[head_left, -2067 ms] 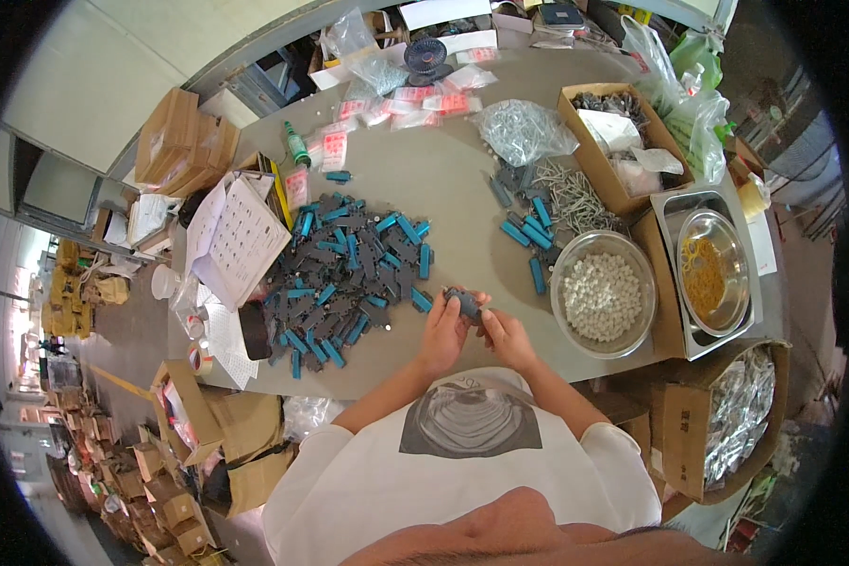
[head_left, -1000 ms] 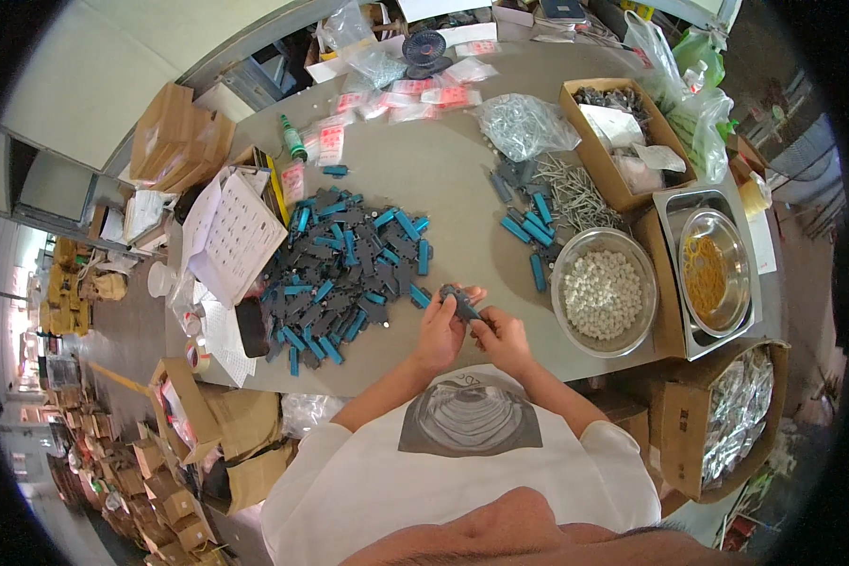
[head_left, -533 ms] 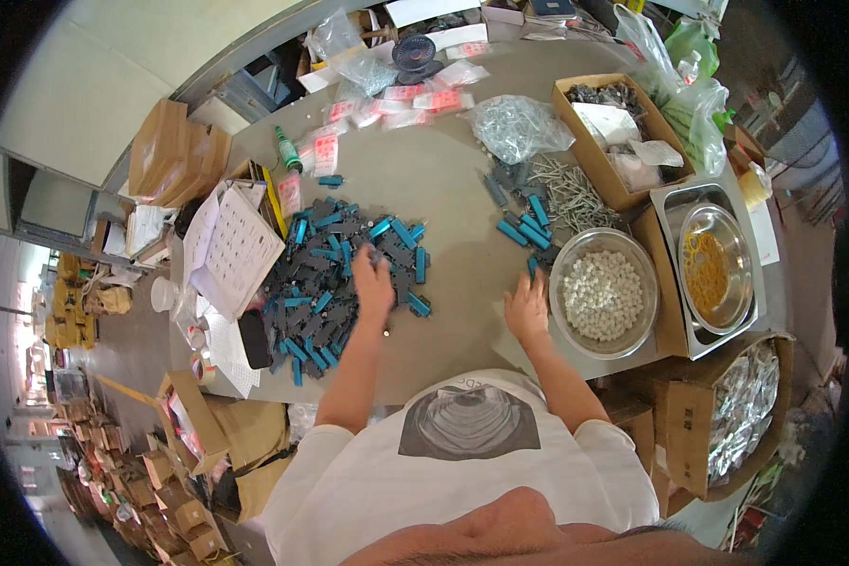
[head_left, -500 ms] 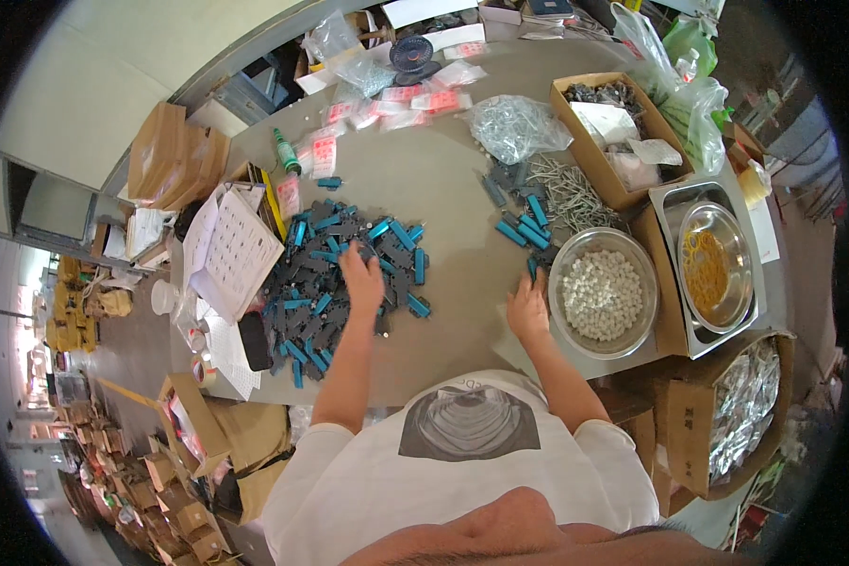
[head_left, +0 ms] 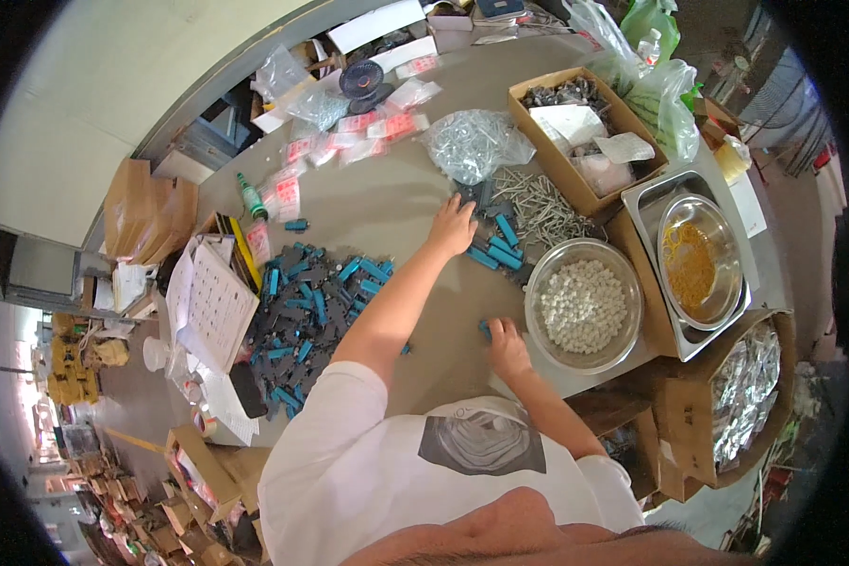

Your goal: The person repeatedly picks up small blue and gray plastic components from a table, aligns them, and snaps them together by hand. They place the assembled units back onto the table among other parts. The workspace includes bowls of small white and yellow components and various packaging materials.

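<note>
My left hand (head_left: 453, 226) reaches across to a small group of blue and black parts (head_left: 506, 229) right of the table's middle. Its fingers are stretched out and slightly apart, touching or just above the dark parts there; nothing shows in them. Nearer to me, my right hand (head_left: 507, 351) pinches a small blue-and-black part (head_left: 485, 328), mostly covered by the fingers, beside a metal bowl of white pellets (head_left: 585, 307). On the left lies a big heap of similar small blue-and-black parts (head_left: 297, 321), partly behind my left arm.
Metal pins (head_left: 542, 212) lie beside the small group. A clear plastic bag (head_left: 474, 143) and a cardboard box (head_left: 585, 141) stand behind. A bowl of yellow rings (head_left: 693, 259) sits in a metal tray at right. Papers (head_left: 212, 302), a phone (head_left: 247, 390) and a green bottle (head_left: 251, 196) are left.
My left hand has moved from the big heap rightward to the small group of parts. My right hand has drawn slightly left and nearer, its part still in its fingers. The view has shifted.
</note>
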The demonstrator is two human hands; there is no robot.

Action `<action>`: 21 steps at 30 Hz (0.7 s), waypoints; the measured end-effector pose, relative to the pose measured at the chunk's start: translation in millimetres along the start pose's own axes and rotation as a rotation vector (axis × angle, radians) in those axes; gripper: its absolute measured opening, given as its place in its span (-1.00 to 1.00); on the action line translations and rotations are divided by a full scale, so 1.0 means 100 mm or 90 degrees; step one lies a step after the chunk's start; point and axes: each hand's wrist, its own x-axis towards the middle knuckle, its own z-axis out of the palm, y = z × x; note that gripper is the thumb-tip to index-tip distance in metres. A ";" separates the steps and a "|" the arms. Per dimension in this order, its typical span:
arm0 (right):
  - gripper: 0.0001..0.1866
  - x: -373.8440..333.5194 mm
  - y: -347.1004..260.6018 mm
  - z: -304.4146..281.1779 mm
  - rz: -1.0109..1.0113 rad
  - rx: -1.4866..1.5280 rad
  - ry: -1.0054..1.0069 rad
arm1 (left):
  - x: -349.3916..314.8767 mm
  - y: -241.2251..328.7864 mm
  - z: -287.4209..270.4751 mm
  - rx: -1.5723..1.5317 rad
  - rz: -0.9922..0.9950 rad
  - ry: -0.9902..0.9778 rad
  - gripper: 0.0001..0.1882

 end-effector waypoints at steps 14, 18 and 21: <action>-0.55 -0.05 0.02 -0.06 -0.033 0.132 0.077 | -0.47 0.28 0.02 0.096 -0.080 -0.091 -0.40; -0.53 -0.09 0.01 -0.11 -0.033 0.112 0.060 | -1.16 0.43 0.00 0.064 0.005 0.048 -0.47; -0.51 -0.09 0.15 0.01 -0.011 0.098 0.053 | -1.56 0.62 -0.01 0.013 0.005 0.036 -0.47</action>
